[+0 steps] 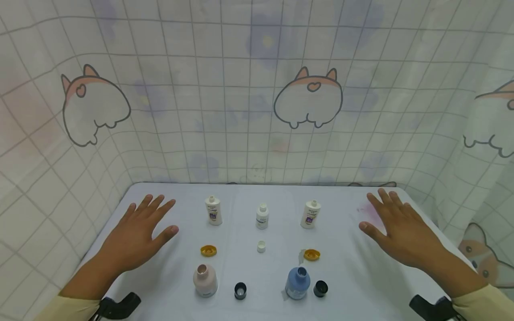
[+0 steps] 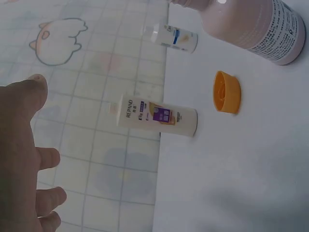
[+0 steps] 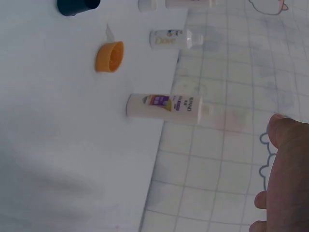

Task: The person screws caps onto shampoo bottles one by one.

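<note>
My left hand (image 1: 138, 236) hovers over the table's left side, fingers spread, holding nothing. Over the right side my right hand (image 1: 401, 232) is spread the same way. Nearest the left hand stand a white REPAND bottle (image 2: 157, 117), an orange cap (image 2: 227, 93) and an uncapped pink bottle (image 1: 205, 281). Another white REPAND bottle (image 3: 164, 107) stands nearer the right hand, with an orange cap (image 1: 312, 254) and an uncapped blue bottle (image 1: 298, 284) below it. Between them is a small white Dove bottle (image 1: 262, 217), with a little white cap (image 1: 261, 246) in front.
Two black caps lie near the front, one (image 1: 240, 291) beside the pink bottle, the other (image 1: 320, 288) beside the blue one. A checked curtain (image 1: 237, 102) with animal prints hangs behind the white table (image 1: 168, 294) and along its sides. A pinkish stain (image 1: 371, 211) marks the far right.
</note>
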`<state>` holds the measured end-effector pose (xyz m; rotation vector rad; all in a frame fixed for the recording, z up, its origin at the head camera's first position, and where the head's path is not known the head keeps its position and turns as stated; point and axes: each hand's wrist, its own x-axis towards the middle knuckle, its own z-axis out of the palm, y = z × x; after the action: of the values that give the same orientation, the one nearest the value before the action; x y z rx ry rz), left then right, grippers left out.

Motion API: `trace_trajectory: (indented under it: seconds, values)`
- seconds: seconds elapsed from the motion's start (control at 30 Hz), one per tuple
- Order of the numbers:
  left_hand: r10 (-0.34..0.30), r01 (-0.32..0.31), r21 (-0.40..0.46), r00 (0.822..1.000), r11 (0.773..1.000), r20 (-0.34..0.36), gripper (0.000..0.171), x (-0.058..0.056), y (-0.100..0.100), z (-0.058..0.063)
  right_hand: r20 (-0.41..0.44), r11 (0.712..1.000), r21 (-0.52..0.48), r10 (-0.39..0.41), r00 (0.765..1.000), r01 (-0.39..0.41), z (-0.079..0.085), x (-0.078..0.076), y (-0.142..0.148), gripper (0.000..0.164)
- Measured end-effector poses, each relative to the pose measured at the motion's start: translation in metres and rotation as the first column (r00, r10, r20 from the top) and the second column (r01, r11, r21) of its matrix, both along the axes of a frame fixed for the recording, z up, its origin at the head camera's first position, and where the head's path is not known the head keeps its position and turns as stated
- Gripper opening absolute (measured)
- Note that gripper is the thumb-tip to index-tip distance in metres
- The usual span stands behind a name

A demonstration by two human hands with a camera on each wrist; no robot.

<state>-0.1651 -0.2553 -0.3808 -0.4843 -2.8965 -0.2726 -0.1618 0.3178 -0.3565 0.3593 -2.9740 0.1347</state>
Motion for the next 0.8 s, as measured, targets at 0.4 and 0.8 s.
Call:
trace_trajectory:
  seconds: [0.4,0.8]
  values:
    - [-0.020,0.020,0.022,1.000,1.000,-0.003,0.068,0.0008,-0.0012,-0.0024,-0.012,0.999,0.027,0.023,1.000,-0.023,-0.0003,0.0038,-0.0043,0.080]
    - [-0.007,0.007,0.015,1.000,1.000,0.011,0.069,0.0024,0.0002,-0.0068,-0.005,0.999,0.043,0.025,1.000,-0.025,0.0008,0.0063,-0.0103,0.081]
